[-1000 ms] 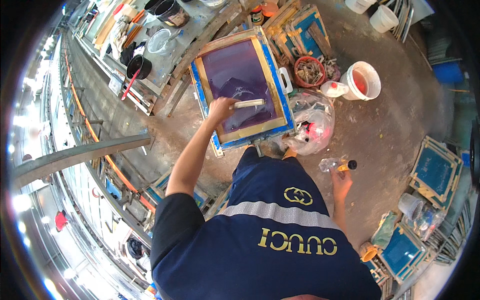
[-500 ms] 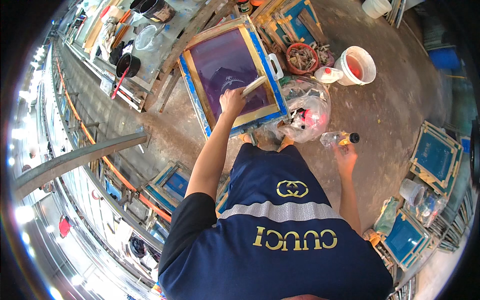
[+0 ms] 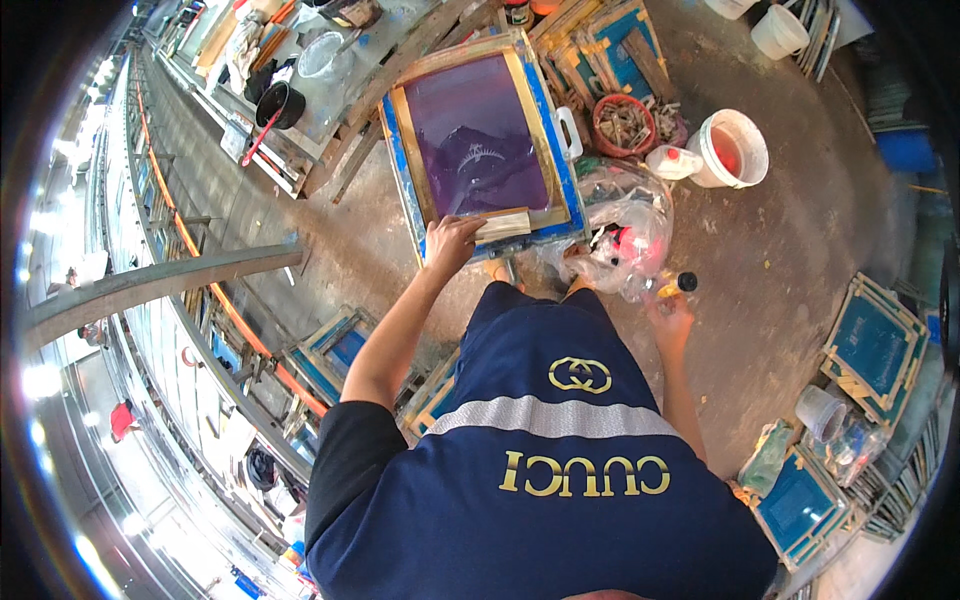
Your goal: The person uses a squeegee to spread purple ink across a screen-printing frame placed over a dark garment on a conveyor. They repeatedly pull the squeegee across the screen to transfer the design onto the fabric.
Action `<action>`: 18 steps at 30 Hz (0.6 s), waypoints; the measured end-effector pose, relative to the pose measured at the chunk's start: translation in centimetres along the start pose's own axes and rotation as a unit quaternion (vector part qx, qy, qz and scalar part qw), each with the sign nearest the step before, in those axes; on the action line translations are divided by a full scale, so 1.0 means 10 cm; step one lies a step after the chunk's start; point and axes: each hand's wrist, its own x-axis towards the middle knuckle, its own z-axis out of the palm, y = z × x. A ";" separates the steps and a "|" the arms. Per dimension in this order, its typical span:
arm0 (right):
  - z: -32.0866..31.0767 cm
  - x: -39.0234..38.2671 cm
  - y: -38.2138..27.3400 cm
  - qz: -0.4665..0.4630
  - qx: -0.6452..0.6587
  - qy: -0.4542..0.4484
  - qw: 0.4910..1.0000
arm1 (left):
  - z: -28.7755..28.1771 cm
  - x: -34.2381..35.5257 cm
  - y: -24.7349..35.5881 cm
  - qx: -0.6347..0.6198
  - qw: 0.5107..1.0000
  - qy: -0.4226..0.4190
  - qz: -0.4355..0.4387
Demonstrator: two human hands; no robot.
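A screen-printing frame [image 3: 553, 118] with blue-taped edges and a purple mesh [image 3: 470, 105] lies tilted in front of me. A pale arched mark with a small figure shows on the mesh. My left hand [image 3: 452, 245] is closed on a wooden squeegee [image 3: 503, 225], which lies along the near end of the mesh. Low and to the right, my right hand [image 3: 671, 325] grips a clear plastic bottle [image 3: 668, 287] with a black cap; its body is partly hidden by the fingers and blends into the plastic behind it.
Beside the frame sit a clear plastic bag [image 3: 630, 210], a white jug [image 3: 673, 162], a white bucket [image 3: 735, 150] and a red basket of wood scraps [image 3: 622, 125]. More screens [image 3: 875, 345] lean at the right. A grey metal beam [image 3: 160, 285] crosses the left.
My left hand has drawn the squeegee toward me, from mid-mesh to the near end, and it lies flatter across the frame. My right hand has shifted slightly left with the bottle.
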 end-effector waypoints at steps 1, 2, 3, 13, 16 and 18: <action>0.00 0.03 0.00 0.005 -0.003 -0.001 1.000 | 0.04 -0.10 -0.03 0.011 1.000 0.009 0.001; 0.00 0.06 0.00 -0.012 0.007 -0.003 1.000 | 0.11 -0.26 0.04 -0.001 0.997 0.079 0.020; 0.00 0.09 0.00 -0.021 0.023 -0.002 0.999 | 0.17 -0.37 0.03 -0.001 0.997 0.081 0.001; -0.19 0.28 -0.03 -0.052 -0.007 -0.026 0.998 | 0.33 -1.14 0.29 -0.011 0.984 0.179 0.001; -0.19 0.28 -0.02 -0.042 0.065 0.001 0.997 | 0.08 -0.72 0.08 -0.004 0.977 0.214 0.015; -0.19 0.23 -0.01 -0.021 0.004 0.007 1.000 | -0.06 -0.27 -0.11 0.010 0.970 0.243 0.018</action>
